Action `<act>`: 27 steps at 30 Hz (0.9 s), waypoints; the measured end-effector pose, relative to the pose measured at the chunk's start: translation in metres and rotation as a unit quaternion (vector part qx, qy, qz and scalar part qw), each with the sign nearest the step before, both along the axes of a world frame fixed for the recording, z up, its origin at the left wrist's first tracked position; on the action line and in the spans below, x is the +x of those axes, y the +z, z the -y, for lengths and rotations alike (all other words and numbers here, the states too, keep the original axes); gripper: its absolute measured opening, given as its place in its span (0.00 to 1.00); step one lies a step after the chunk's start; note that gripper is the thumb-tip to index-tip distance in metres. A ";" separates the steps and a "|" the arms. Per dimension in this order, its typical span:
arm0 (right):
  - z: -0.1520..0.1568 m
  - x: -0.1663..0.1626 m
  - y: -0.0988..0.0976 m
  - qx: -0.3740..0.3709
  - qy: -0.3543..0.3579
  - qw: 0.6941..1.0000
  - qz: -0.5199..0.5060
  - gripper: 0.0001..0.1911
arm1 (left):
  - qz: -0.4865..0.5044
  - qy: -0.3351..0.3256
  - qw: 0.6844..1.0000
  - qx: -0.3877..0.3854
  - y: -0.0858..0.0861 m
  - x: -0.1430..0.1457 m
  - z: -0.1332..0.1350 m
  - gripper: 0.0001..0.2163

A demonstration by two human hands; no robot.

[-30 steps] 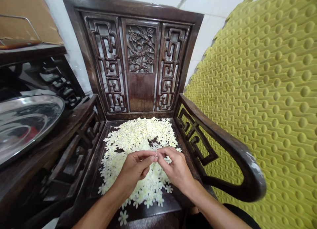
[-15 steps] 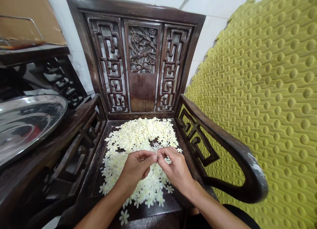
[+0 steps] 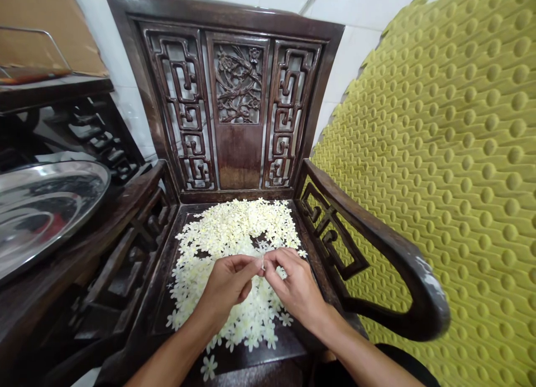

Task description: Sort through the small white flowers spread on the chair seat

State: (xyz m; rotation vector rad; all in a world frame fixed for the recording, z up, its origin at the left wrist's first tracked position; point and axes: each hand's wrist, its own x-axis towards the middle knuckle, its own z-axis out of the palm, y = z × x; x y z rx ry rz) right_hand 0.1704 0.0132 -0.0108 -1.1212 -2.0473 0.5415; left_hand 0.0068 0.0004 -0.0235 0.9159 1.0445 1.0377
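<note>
Your L hand (image 3: 228,281) & R hand (image 3: 296,282): fingers clamped on a tiny white pc (image 3: 263,263), over white flowers (image 3: 238,225) spread from seat's (image 3: 288,349) back edge twd front edge.

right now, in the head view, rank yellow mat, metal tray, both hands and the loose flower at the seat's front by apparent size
1. Yellow mat
2. Metal tray, cut off at the picture's edge
3. Left hand and right hand, too alike to rank
4. Loose flower
</note>
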 end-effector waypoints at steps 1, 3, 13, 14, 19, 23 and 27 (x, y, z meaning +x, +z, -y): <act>0.000 0.000 0.000 0.000 -0.001 1.000 0.000 0.08 | 0.000 0.000 1.000 -0.002 0.000 0.000 0.000 0.12; 0.000 0.000 0.001 0.003 -0.002 1.000 0.003 0.09 | 0.002 0.000 1.000 -0.007 0.000 -0.001 -0.001 0.12; -0.001 0.001 -0.007 0.023 0.004 1.000 0.019 0.05 | -0.008 0.003 1.000 -0.009 -0.002 -0.001 -0.001 0.13; -0.001 0.001 -0.007 0.023 0.004 1.000 0.019 0.05 | -0.009 0.002 1.000 -0.008 -0.002 -0.001 -0.001 0.13; 0.000 0.001 -0.006 0.033 0.006 0.999 0.013 0.05 | -0.004 0.007 1.000 -0.009 -0.001 0.000 -0.002 0.12; -0.001 0.002 -0.006 0.047 0.017 0.999 0.009 0.05 | -0.004 0.016 1.000 -0.009 0.000 0.002 -0.001 0.11; -0.001 0.003 -0.007 0.044 0.031 0.999 0.007 0.07 | -0.004 0.023 1.000 -0.007 -0.002 0.002 -0.001 0.10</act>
